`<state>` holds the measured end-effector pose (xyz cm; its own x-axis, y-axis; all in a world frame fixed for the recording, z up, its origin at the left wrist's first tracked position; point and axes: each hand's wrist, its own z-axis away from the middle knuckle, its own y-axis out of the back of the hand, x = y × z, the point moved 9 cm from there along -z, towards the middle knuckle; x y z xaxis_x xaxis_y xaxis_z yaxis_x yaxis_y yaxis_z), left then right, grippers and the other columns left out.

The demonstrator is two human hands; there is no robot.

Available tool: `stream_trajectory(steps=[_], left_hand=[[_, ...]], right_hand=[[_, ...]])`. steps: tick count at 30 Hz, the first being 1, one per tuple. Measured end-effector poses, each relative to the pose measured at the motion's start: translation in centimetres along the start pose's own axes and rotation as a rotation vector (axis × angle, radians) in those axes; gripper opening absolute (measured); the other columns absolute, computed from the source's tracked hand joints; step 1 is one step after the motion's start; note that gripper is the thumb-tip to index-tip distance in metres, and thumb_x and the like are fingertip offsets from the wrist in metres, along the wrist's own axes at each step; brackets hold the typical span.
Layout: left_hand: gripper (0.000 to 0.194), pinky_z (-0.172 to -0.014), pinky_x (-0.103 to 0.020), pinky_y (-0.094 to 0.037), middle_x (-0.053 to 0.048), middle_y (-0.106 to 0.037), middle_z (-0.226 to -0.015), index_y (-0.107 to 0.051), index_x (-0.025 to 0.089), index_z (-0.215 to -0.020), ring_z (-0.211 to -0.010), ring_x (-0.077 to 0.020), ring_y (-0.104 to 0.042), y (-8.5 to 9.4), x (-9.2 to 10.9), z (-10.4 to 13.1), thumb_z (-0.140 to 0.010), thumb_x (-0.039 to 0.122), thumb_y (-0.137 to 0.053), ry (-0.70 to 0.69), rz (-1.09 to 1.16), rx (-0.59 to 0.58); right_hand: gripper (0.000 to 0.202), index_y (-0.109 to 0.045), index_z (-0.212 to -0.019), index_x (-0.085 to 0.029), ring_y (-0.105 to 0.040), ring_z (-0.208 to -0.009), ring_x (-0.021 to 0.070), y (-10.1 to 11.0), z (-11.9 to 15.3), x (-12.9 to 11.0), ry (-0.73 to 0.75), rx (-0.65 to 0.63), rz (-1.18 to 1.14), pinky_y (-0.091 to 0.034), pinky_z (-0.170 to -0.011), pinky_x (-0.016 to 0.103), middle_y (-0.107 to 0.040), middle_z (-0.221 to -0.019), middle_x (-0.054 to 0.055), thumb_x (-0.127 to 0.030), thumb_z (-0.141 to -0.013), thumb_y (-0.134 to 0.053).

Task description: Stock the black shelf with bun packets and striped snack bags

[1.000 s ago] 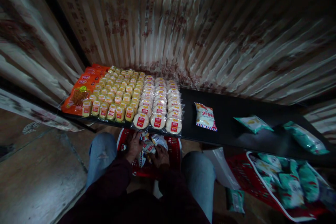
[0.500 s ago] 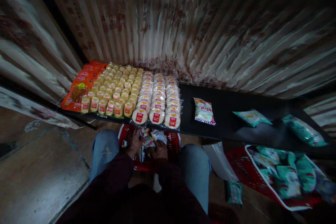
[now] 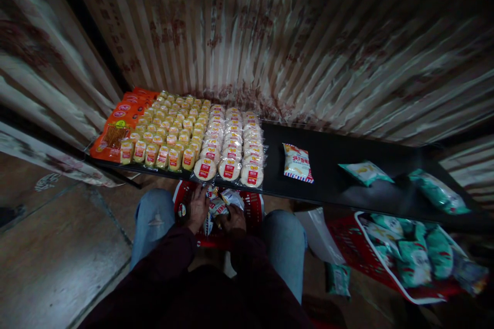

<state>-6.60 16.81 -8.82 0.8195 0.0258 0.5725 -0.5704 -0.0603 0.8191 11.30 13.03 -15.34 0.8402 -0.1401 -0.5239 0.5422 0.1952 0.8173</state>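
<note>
Between my knees stands a red basket (image 3: 254, 216) with small white, blue and red snack packets (image 3: 218, 207) inside. Down in its left part is my left hand (image 3: 197, 209), fingers apart and touching the packets. My right hand (image 3: 233, 219) rests on the packets at the right, thumb apart from the fingers; its fingertips are partly hidden, and no packet is lifted. Just beyond the basket, rows of round wrapped rice crackers (image 3: 230, 169) lie on a black shelf (image 3: 324, 180). A single packet of the white, blue and red kind (image 3: 297, 163) lies to their right.
Yellow wrapped snacks (image 3: 170, 139) and orange bags (image 3: 111, 136) fill the shelf's left end. Two green packets (image 3: 366, 172) lie farther right. Beside my right knee are a second red basket (image 3: 360, 254) of green bags, a white bag (image 3: 318, 234) and a green packet (image 3: 338, 280) on the floor.
The view has shifted slightly, so the right-hand shelf and basket appear a little farther left. Both hands remain in the basket, with almost no movement among the packets.
</note>
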Motion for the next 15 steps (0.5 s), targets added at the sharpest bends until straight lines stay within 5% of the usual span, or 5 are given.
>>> stream_trajectory(steps=[7, 10, 15], left_hand=[[0.045, -0.095, -0.047, -0.049, -0.014, -0.057, -0.132, -0.060, 0.018, -0.126, -0.113, -0.0303, -0.057, 2.8, 3.5, 1.9, -0.082, 0.010, -0.054, -0.231, -0.165, 0.112], [0.043, -0.092, -0.045, -0.050, -0.012, -0.057, -0.134, -0.060, 0.022, -0.125, -0.116, -0.0288, -0.055, 3.1, 5.3, 3.6, -0.084, 0.010, -0.051, -0.358, -0.162, 0.112], [0.038, -0.093, -0.042, -0.050, -0.011, -0.059, -0.133, -0.061, 0.020, -0.122, -0.122, -0.0265, -0.054, 2.7, 6.7, 5.6, -0.089, 0.012, -0.044, -0.451, -0.095, 0.081]], right_hand=[[0.065, -0.057, -0.132, -0.014, -0.049, -0.128, 0.0314, 2.3, 0.2, -2.4, 0.147, 0.214, -0.239, -0.038, -0.110, 0.048, -0.058, -0.134, 0.014, -0.019, -0.067, -0.055], [0.069, -0.053, -0.136, -0.015, -0.045, -0.133, 0.0286, 3.0, 0.9, -4.3, 0.265, 0.212, -0.438, -0.033, -0.114, 0.048, -0.055, -0.139, 0.012, -0.019, -0.067, -0.055], [0.058, -0.065, -0.121, -0.020, -0.053, -0.125, 0.0289, 1.3, 1.0, -3.1, 0.015, 0.040, -0.937, -0.037, -0.110, 0.047, -0.065, -0.128, 0.008, -0.028, -0.064, -0.057]])
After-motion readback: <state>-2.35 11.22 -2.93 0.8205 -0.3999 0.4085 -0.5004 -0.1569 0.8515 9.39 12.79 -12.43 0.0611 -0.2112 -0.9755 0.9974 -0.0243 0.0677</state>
